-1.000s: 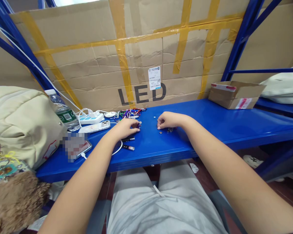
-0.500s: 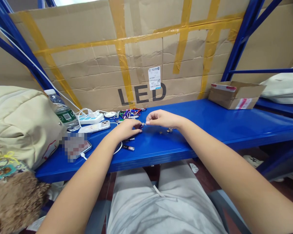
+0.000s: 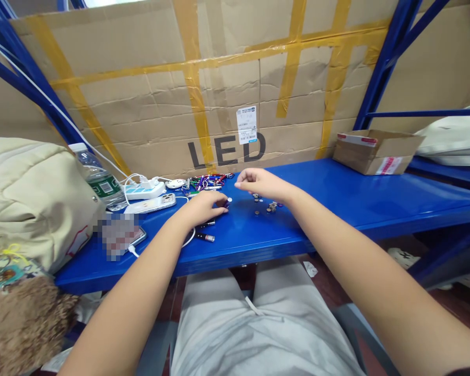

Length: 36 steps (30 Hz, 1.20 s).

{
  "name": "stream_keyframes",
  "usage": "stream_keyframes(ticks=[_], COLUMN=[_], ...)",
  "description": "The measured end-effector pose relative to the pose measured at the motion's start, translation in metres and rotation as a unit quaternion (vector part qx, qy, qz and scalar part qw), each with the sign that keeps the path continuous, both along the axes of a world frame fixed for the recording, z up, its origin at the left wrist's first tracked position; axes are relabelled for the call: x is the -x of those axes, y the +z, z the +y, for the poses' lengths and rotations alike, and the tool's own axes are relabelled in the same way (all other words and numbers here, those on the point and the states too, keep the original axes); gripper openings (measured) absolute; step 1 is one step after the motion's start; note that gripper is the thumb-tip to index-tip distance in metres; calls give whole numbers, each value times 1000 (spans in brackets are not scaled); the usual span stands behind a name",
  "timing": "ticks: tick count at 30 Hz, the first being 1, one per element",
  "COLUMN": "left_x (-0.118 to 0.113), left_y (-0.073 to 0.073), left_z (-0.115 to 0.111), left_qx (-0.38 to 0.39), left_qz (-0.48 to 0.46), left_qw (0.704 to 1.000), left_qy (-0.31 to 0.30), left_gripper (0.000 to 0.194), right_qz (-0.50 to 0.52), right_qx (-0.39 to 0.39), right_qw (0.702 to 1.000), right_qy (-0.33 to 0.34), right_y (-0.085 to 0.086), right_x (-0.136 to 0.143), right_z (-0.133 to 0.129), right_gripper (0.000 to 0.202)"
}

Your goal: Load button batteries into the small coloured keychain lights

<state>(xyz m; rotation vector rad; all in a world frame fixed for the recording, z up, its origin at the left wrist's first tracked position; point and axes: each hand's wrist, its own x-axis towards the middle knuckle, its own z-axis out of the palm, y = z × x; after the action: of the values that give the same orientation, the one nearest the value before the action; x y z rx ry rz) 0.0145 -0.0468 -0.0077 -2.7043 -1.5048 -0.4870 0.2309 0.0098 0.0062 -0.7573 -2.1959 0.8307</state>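
Observation:
My left hand rests at the blue table, thumb and fingers closed around a small dark object, mostly hidden. A pale round disc shows at its upper end. My right hand hovers just to the right, fingers curled and thumb near the index finger; anything between them is too small to make out. Below it lie several small round metal pieces like button cells, one of them apart. A black pen-like tube lies under my left wrist, beside another dark tube.
Behind my left hand is a pile of coloured metal keychain pieces. To the left are a white phone, a power strip, a water bottle and a cream bag. An open cardboard box stands at right.
My right hand has drawn up and slightly right, away from the left hand's object. More of the small metal pieces show beneath it. My left hand has stayed in place.

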Motion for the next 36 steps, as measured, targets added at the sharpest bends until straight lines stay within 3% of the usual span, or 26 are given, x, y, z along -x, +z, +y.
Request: stream_keyframes(ticks=[3, 6, 8, 15, 20, 25, 30, 36], left_x=[2, 3, 3, 4, 4, 4, 5, 5], left_y=[0, 1, 1, 2, 2, 3, 2, 2], left_z=[1, 1, 1, 1, 0, 0, 0, 1], left_qx=[5, 12, 13, 12, 17, 23, 24, 28], left_qz=[2, 0, 0, 1, -1, -1, -7, -8], left_qw=[1000, 1000, 1000, 1000, 1000, 999, 999, 999], left_qy=[11, 19, 21, 18, 20, 25, 25, 26], left_gripper=[11, 12, 12, 13, 14, 14, 13, 14], right_qz=[-106, -277, -326, -344, -309, -283, -313, -335], right_qx=[-22, -15, -23, -30, -47, -48, 15, 24], right_qw=[994, 960, 944, 938, 949, 955, 948, 940], right_qy=[12, 41, 41, 20, -27, -68, -48, -57], right_y=[6, 6, 5, -1, -3, 6, 10, 3], right_x=[-18, -29, -31, -24, -21, -42, -65, -59], right_z=[3, 4, 5, 7, 10, 13, 20, 22], right_gripper=[34, 37, 36, 16, 15, 25, 21, 15])
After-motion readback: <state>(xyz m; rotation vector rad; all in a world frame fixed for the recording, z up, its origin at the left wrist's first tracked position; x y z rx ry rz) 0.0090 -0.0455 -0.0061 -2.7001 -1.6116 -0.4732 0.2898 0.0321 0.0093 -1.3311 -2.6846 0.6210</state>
